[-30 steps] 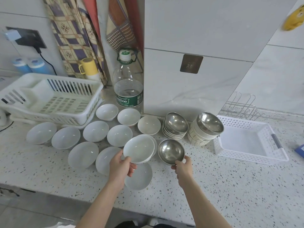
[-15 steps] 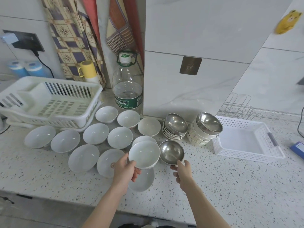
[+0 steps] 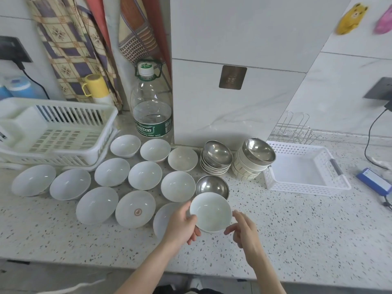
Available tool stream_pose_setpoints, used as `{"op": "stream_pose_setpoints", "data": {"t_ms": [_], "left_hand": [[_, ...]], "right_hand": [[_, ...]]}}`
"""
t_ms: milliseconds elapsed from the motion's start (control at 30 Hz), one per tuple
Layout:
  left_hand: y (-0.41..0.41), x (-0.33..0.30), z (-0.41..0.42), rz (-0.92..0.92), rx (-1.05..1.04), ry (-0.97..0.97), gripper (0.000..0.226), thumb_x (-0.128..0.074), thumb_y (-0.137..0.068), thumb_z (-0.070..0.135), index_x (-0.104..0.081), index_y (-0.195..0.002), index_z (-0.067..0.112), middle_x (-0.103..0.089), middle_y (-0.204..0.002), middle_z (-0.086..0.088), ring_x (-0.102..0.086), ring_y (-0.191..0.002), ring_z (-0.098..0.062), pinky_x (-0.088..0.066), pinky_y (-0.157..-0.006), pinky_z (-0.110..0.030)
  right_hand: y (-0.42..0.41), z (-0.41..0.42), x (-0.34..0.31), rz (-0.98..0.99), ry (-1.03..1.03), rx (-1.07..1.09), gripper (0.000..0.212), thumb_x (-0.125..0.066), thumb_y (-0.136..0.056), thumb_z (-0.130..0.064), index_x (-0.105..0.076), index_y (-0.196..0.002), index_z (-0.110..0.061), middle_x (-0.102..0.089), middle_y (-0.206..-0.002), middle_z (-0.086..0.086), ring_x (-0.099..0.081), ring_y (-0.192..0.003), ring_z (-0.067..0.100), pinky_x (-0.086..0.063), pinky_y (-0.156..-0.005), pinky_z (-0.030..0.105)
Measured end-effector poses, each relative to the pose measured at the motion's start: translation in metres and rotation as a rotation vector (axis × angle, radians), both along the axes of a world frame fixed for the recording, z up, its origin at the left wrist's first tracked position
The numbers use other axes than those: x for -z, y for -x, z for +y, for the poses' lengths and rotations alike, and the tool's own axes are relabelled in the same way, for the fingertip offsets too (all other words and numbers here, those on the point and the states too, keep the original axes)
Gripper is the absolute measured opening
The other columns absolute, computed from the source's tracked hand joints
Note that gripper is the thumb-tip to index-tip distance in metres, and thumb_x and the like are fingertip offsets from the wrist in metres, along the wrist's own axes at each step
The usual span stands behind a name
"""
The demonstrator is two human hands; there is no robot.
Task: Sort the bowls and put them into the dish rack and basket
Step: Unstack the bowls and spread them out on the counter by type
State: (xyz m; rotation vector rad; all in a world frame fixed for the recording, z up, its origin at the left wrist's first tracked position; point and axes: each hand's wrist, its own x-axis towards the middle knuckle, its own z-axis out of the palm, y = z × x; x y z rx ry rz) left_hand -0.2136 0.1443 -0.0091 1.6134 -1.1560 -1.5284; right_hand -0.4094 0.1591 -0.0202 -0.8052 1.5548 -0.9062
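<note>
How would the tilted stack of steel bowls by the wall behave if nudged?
The stack of shiny steel bowls already leans, so its top bowl would probably slide off. The smooth metal looks slippery and light; it would likely clatter rather than break.

White bowl held upright above counter, steel bowl just behind, upright

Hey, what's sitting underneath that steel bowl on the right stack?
The steel bowl rests in a stack of cream bowls. Their rims and sides show; their insides are covered.
</note>
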Motion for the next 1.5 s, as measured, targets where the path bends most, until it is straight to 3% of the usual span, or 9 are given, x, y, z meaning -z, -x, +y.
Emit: {"op": "stream_pose_setpoints", "data": {"t_ms": [200, 333, 433, 533, 833, 1100, 1233, 1367, 1500], "left_hand": [[0.020, 0.010, 0.007, -0.033, 0.117, 0.027, 0.048, -0.043, -0.096, 0.010, -0.043, -0.115, 0.055, -0.066, -0.053, -0.001, -0.054, -0.041, -0.010, -0.041, -0.041, -0.022], [0.027, 0.014, 0.010, -0.129, 0.194, 0.020, 0.040, -0.051, -0.098, 0.027, -0.043, -0.137, 0.028, -0.070, -0.067, 0.001, -0.058, -0.044, -0.005, -0.046, -0.045, -0.020], [0.028, 0.014, 0.014, -0.261, 0.299, 0.016, 0.076, -0.059, -0.092, 0.044, -0.016, -0.153, 0.029, -0.071, -0.102, 0.001, -0.067, -0.073, 0.000, -0.052, -0.062, -0.020], [0.027, 0.011, 0.015, -0.379, 0.421, 0.067, 0.089, -0.064, -0.086, 0.051, -0.008, -0.153, 0.033, -0.060, -0.127, 0.005, -0.065, -0.102, -0.014, -0.056, -0.085, -0.032], [0.021, 0.013, 0.014, -0.619, 0.575, 0.033, 0.109, -0.071, -0.078, 0.049, 0.003, -0.155, 0.026, -0.064, -0.114, -0.001, -0.067, -0.095, -0.020, -0.058, -0.077, -0.036], [0.018, 0.020, 0.014, -0.761, 0.573, 0.016, 0.109, -0.068, -0.082, 0.050, 0.007, -0.156, 0.020, -0.067, -0.110, -0.005, -0.069, -0.090, -0.023, -0.051, -0.064, -0.031], [0.020, 0.021, 0.013, -0.794, 0.581, 0.024, 0.109, -0.068, -0.082, 0.047, 0.006, -0.155, 0.018, -0.067, -0.108, -0.004, -0.067, -0.088, -0.022, -0.047, -0.061, -0.029], [0.019, 0.021, 0.012, -0.787, 0.560, 0.021, 0.100, -0.070, -0.080, 0.044, -0.006, -0.152, 0.018, -0.067, -0.101, -0.003, -0.061, -0.073, -0.019, -0.052, -0.059, -0.032], [0.019, 0.019, 0.014, -0.793, 0.559, 0.038, 0.097, -0.070, -0.078, 0.048, -0.010, -0.149, 0.019, -0.062, -0.097, 0.000, -0.057, -0.075, -0.017, -0.044, -0.057, -0.029]], "right_hand": [[0.009, 0.011, 0.006, 0.211, -0.034, -0.099, 0.027, -0.050, -0.092, -0.006, -0.054, -0.117, -0.014, -0.065, -0.070, 0.005, -0.049, -0.045, 0.000, -0.039, -0.047, 0.019], [0.016, 0.016, 0.011, 0.308, -0.041, -0.125, 0.026, -0.050, -0.091, -0.012, -0.055, -0.116, -0.018, -0.067, -0.071, 0.004, -0.052, -0.047, -0.002, -0.039, -0.047, 0.018], [0.017, 0.018, 0.014, 0.323, -0.050, -0.143, 0.027, -0.050, -0.091, -0.013, -0.055, -0.116, -0.018, -0.070, -0.076, 0.008, -0.054, -0.052, 0.002, -0.041, -0.048, 0.020], [0.018, 0.018, 0.019, 0.344, -0.067, -0.166, 0.025, -0.050, -0.091, -0.014, -0.054, -0.116, -0.019, -0.071, -0.076, 0.008, -0.052, -0.045, -0.001, -0.038, -0.045, 0.017], [0.011, 0.012, 0.025, 0.381, -0.102, -0.251, 0.028, -0.048, -0.090, -0.017, -0.050, -0.116, -0.024, -0.072, -0.080, 0.006, -0.046, -0.041, -0.001, -0.037, -0.045, 0.020], [0.004, 0.005, 0.021, 0.407, -0.122, -0.331, 0.028, -0.047, -0.091, -0.017, -0.049, -0.118, -0.024, -0.072, -0.082, 0.004, -0.059, -0.065, 0.010, -0.041, -0.052, 0.021], [0.005, 0.004, 0.023, 0.398, -0.145, -0.349, 0.031, -0.046, -0.091, -0.015, -0.047, -0.120, -0.024, -0.072, -0.084, 0.005, -0.044, -0.043, 0.000, -0.035, -0.044, 0.017], [0.005, 0.002, 0.023, 0.412, -0.153, -0.351, 0.032, -0.045, -0.090, -0.014, -0.047, -0.121, -0.021, -0.071, -0.085, 0.007, -0.042, -0.042, -0.001, -0.035, -0.042, 0.017], [0.004, 0.003, 0.025, 0.426, -0.155, -0.350, 0.033, -0.046, -0.090, -0.015, -0.046, -0.123, -0.022, -0.070, -0.084, 0.006, -0.045, -0.042, -0.003, -0.035, -0.042, 0.016]]}}
